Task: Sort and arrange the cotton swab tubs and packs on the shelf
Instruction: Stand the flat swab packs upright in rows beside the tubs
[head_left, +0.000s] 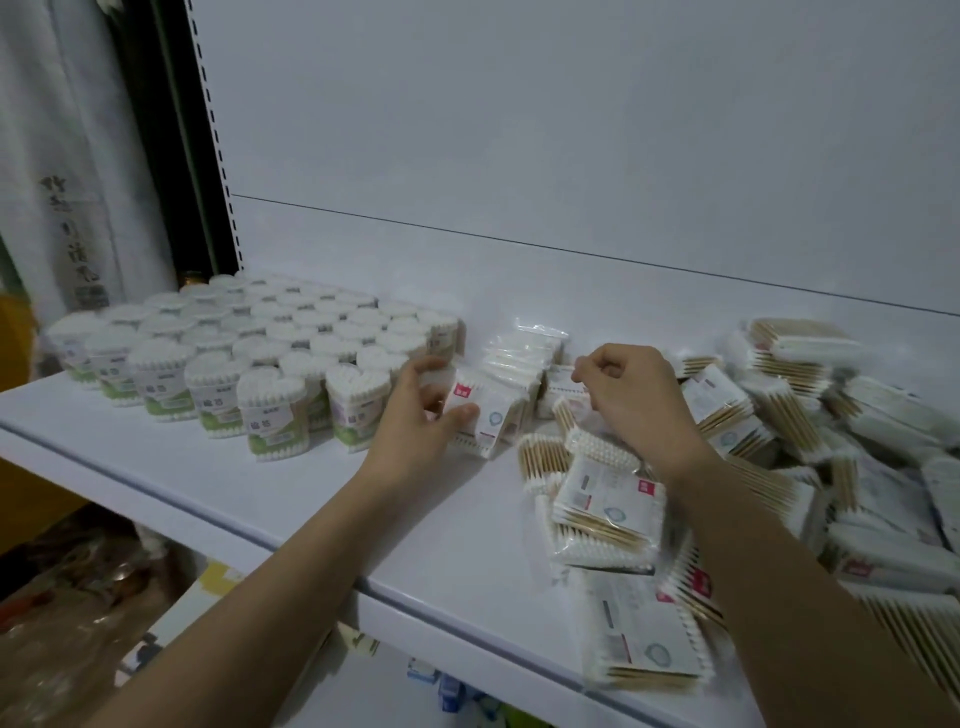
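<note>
Several clear heart-shaped cotton swab tubs (270, 395) stand in tidy rows on the left of the white shelf (322, 499). Right of them, a short row of swab packs (524, 358) stands on edge. My left hand (415, 415) grips the front pack of that row (491, 415), thumb on its face and fingers over its top. My right hand (639, 395) hovers with curled fingers over a blurred pack (566, 410) at the left edge of a loose pile of wooden-stick swab packs (789, 415). Whether it pinches that pack is unclear.
More packs (608, 514) lie flat near the shelf's front edge, one (644, 639) right at the lip. The white back panel (571, 156) rises behind. Bare shelf shows in front of the tubs. A lower shelf with goods (441, 686) lies below.
</note>
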